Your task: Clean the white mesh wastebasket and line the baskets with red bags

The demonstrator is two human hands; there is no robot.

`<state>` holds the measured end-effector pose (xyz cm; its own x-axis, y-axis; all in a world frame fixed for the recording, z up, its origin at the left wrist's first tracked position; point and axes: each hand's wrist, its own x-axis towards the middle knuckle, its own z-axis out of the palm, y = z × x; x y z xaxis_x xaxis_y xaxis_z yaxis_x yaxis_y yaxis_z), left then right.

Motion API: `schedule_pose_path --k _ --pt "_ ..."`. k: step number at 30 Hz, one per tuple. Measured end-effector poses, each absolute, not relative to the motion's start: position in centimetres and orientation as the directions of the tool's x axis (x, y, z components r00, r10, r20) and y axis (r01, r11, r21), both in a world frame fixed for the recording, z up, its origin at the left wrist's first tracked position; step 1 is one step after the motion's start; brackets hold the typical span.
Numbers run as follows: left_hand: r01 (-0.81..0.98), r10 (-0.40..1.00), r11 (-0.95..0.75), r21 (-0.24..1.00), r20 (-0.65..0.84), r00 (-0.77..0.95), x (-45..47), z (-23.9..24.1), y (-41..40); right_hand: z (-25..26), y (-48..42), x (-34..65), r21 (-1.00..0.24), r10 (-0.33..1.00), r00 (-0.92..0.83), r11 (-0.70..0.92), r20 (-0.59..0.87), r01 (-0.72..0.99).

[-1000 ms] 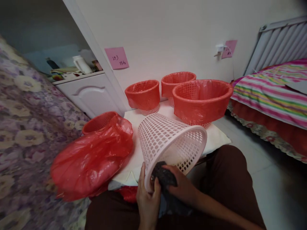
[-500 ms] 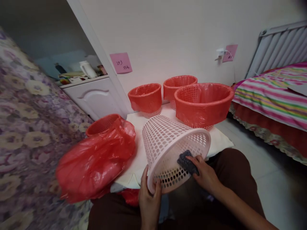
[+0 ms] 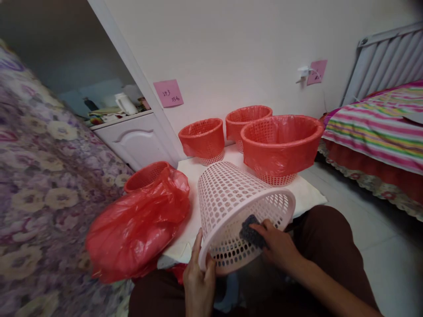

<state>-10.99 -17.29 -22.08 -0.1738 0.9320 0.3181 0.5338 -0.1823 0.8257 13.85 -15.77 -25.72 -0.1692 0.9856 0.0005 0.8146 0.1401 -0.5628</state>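
Grey cloth (image 3: pixel 252 231) in right hand (image 3: pixel 278 245), fingers curled closely around it, inside basket (image 3: pixel 229 189) | left hand (image 3: pixel 199 279) closed on basket's rim, thumb inside | pink basket tipped on its side, mouth over near edge of table (image 3: pixel 306 193) | three red-lined bins (image 3: pixel 280 152) toward far and right edges | red bag (image 3: pixel 139 233) at left edge

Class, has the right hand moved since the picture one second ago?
Yes. Against the largest red-lined basket, the right hand has moved rightward, across the mouth of the pale basket.
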Motion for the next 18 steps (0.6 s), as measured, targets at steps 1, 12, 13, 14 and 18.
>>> schedule_pose_path --k 1,12,13,14,18 --pt "0.557 0.93 -0.182 0.811 0.325 -0.169 -10.7 -22.0 -17.4 -25.7 -15.6 14.4 -0.562 0.99 -0.139 0.123 0.014 0.818" --pt "0.444 0.951 -0.124 0.887 0.235 -0.202 -7.4 -24.6 -16.9 -25.3 -11.1 13.4 -0.712 0.994 -0.064 0.11 0.091 0.693" --pt "0.439 0.949 -0.13 0.889 0.24 -0.205 -7.2 -24.6 -16.8 -25.5 -10.5 12.8 -0.728 0.994 -0.069 0.106 0.081 0.678" --pt "0.435 0.947 -0.136 0.89 0.246 -0.207 -7.2 -24.6 -16.8 -25.6 -10.0 12.0 -0.751 0.993 -0.085 0.113 0.076 0.65" --pt "0.443 0.941 -0.171 0.88 0.28 -0.192 -7.4 -24.8 -16.7 -25.2 -8.9 7.4 -0.876 0.962 -0.23 0.236 0.149 0.42"
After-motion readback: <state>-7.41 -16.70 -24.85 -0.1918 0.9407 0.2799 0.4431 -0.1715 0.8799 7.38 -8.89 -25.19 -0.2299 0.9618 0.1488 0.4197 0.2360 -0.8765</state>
